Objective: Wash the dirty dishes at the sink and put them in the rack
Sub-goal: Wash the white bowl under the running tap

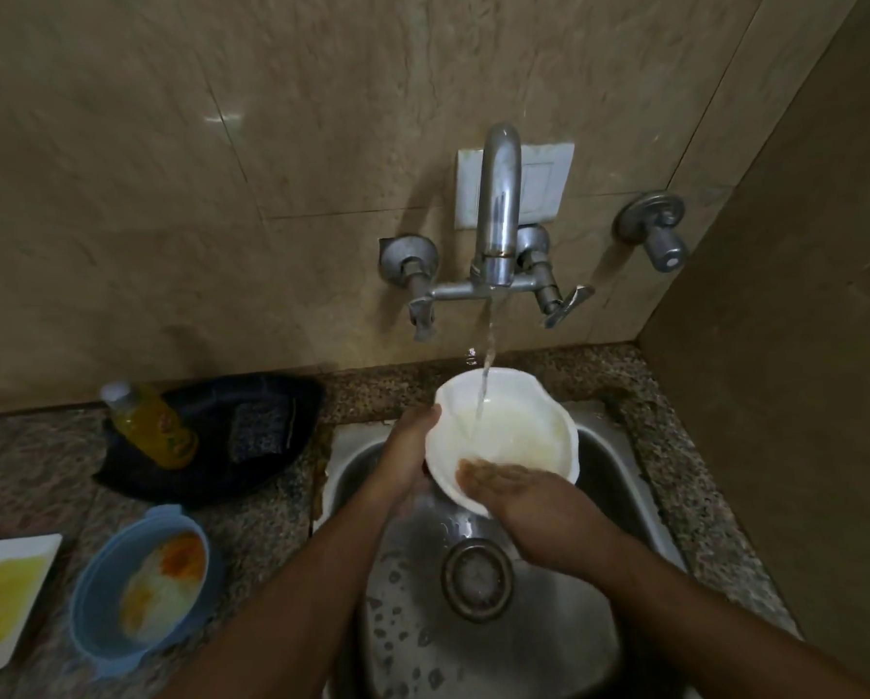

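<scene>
While my left hand curls round the left rim of the white bowl, thumb tip up on the edge, my right hand has its fingers pretty much straight and laid flat across the inside of the near wall, just rubbing against it, not gripping anything. So the bowl sits between the two hands, tipped toward me a bit, held up over the steel sink and not touching the basin. Water stream from the tap lands right in the middle of it, and there's milky water pooled inside. Below my right wrist is the drain, with wet blotches on the metal around it.

Off to the left on the speckled counter: a blue bowl smeared with orange and white gunk, and a white square plate with yellow streaks at the edge of view. Behind those, a black tray holding a bottle of yellow dish soap and a dark scrub pad.
</scene>
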Demonstrator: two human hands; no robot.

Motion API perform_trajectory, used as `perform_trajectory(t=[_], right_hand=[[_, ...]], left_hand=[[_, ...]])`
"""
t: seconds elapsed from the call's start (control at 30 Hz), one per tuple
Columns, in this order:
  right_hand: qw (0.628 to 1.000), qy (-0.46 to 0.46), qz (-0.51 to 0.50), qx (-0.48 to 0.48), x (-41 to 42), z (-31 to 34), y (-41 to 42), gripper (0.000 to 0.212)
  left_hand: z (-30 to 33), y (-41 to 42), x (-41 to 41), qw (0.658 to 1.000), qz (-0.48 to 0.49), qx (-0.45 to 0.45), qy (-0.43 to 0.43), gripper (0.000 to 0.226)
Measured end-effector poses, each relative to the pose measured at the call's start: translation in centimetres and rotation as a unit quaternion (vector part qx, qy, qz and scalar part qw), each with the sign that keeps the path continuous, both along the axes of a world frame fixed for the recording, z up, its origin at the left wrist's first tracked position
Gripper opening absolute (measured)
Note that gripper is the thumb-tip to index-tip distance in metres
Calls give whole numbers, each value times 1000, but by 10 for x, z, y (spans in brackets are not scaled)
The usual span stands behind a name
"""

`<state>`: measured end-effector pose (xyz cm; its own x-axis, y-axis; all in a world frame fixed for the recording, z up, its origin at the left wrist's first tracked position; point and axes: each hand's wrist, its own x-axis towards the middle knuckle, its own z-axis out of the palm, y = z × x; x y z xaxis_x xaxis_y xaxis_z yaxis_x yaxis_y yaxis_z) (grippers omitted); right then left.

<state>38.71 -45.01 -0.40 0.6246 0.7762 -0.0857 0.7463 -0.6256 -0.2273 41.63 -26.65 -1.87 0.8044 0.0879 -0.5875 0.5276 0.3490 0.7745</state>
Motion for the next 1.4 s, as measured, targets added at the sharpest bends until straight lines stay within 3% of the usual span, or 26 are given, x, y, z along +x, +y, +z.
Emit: perform_trajectory(t=[0.07,0.13,0.2,0.3,0.37,0.43,0.53,0.67,0.73,0.87,0.97,1.07,1.17,1.27,1.4], right_hand=[[999,-26,41,1,-2,0,-10,64],[996,-23,83,-10,-7,1,-14,64],[995,11,100,-20,-6,1,-18,67],[993,42,98,-57,-1,-3,-24,68],[993,99,52,-39,-1,-3,-23,72],[985,152,-26,-74,3,-10,-20,97],[981,97,-151,-76,16,-22,6,111],[990,111,-88,17,-4,-17,43,75],[993,92,-67,20,-5,-20,32,69],[986,80,-144,-3,6,-24,43,82],[993,89,-79,21,3,-20,53,89],[996,82,-19,-33,8,-13,34,110],[996,93,-10,-10,5,-14,24,103],[995,88,29,-24,0,-23,19,100],[987,151,34,-42,6,-13,12,90]], left_hand=[[6,7,9,997,-56,-40,20,51],[13,14,20,993,-118,-24,12,58],[17,15,26,988,-151,18,17,53],[3,8,24,988,-121,98,9,40],[-7,4,19,988,-91,122,0,37],[-16,0,12,986,-84,140,-13,37],[-18,-9,4,989,-50,136,-23,35],[-15,-6,0,988,-4,141,-58,23],[-17,-3,-6,986,12,150,-71,22],[-14,-7,-8,988,17,131,-84,24],[-14,-4,-8,996,12,62,-62,12],[-20,4,-14,999,23,-35,-29,25],[-19,11,-11,995,-5,-100,12,48],[-17,14,-2,988,-49,-146,22,49],[-12,2,-8,991,-52,-123,12,56]])
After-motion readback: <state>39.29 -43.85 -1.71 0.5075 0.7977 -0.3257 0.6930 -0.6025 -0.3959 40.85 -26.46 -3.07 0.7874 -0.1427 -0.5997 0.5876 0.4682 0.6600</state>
